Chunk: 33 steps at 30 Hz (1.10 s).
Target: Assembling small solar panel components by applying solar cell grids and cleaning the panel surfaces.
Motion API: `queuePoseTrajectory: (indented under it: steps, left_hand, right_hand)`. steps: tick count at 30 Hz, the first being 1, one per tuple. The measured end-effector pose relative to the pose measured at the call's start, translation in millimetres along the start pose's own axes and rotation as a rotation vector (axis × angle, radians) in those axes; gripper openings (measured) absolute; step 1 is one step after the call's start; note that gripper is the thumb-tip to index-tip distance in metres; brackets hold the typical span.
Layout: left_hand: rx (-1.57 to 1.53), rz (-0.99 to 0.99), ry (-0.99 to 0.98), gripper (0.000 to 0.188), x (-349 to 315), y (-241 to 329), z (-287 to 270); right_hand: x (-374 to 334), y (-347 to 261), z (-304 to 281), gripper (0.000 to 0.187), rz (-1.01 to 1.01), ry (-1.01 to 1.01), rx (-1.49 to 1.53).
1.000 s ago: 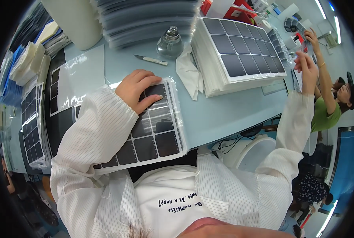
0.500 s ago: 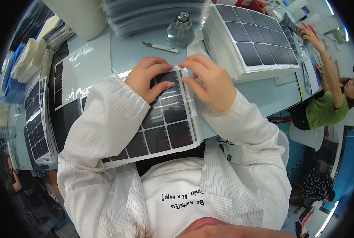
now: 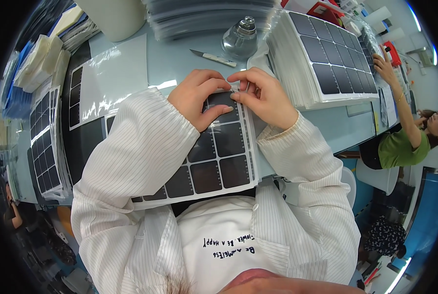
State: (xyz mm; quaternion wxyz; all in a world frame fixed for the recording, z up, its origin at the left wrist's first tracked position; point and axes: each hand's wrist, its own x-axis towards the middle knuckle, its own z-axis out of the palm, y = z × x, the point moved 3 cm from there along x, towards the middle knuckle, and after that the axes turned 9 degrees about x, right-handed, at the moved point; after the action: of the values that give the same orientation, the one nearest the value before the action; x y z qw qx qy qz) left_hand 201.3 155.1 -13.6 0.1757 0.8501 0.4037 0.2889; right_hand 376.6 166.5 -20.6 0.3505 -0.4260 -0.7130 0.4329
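So the left hand (image 3: 198, 96) was kept curled over the top of the sheet of dark square panels (image 3: 214, 157) lying on the table edge in front of the chest, thumb pressed down on it. The right hand (image 3: 261, 95), off at a shelf a second earlier, had been brought back, fingertips pinched on the sheet's top edge beside the left. Looked like peeling work at that corner was being started.

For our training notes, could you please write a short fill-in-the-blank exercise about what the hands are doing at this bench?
1. Both hands, the left hand and right hand, meet at the far ____ of the sheet of dark squares.
2. The small knife lies ____ on the table.
3. The glass bottle stands ____ the hands.

Missing words: edge; untouched; beyond
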Motion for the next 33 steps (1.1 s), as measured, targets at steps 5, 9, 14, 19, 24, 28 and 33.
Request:
queuePoseTrajectory:
  steps: [5,9,14,19,24,28,33]
  left_hand:
    - [0.016,0.021,-0.010,0.040,0,-2,1]
    - [0.011,-0.009,-0.031,0.042,0,-1,1]
    - [0.000,-0.032,-0.028,0.042,1,-1,0]
    - [0.006,-0.018,-0.010,0.041,0,-1,0]
    - [0.007,0.008,-0.010,0.040,0,-1,0]
    - [0.007,-0.004,-0.009,0.040,0,-2,1]
    - [-0.023,-0.021,0.008,0.031,0,-1,1]
  right_hand:
    - [-2,-4,1,0.031,0.045,0.019,0.045]
    - [-2,-18,-5,0.033,-0.043,0.070,-0.076]
    - [-4,-16,-6,0.035,-0.068,0.083,-0.099]
    - [-4,-14,-5,0.034,-0.052,0.050,-0.075]
    - [-5,-7,-2,0.032,0.005,0.033,0.014]
    - [-5,-7,0,0.031,0.003,0.023,0.039]
    - [-11,-16,6,0.027,0.099,0.006,0.360]
